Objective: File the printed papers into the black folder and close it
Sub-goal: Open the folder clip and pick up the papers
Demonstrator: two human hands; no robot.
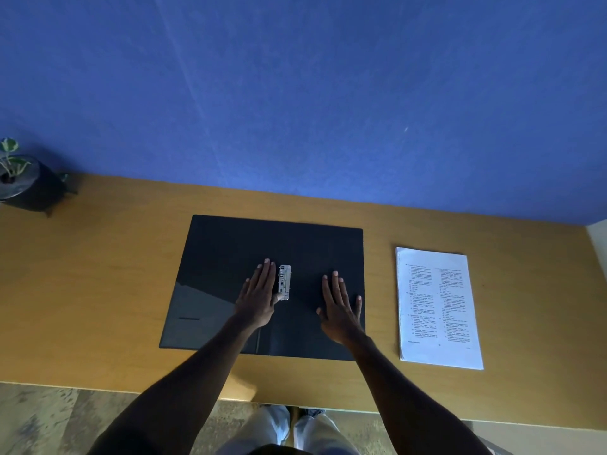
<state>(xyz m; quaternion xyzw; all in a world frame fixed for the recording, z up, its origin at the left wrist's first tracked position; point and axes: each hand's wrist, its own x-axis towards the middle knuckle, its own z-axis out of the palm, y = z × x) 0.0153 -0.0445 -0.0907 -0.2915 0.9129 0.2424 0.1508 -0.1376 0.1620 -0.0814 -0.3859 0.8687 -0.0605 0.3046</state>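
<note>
The black folder (pixel 230 251) lies open and flat on the wooden desk (pixel 98 290). A metal clip mechanism (pixel 284 282) sits near the folder's middle. My left hand (pixel 258 295) rests flat on the folder just left of the clip, its thumb touching the clip's near end. Flat on the folder's right half lies my right hand (pixel 340 310), fingers spread, holding nothing. The printed papers (pixel 438 307) form a white stack on the desk to the right of the folder, apart from both hands.
A dark pot with a small green plant (pixel 24 182) stands at the desk's far left corner. A blue wall (pixel 295 93) rises behind the desk. The desk's near edge runs just above my legs and the floor.
</note>
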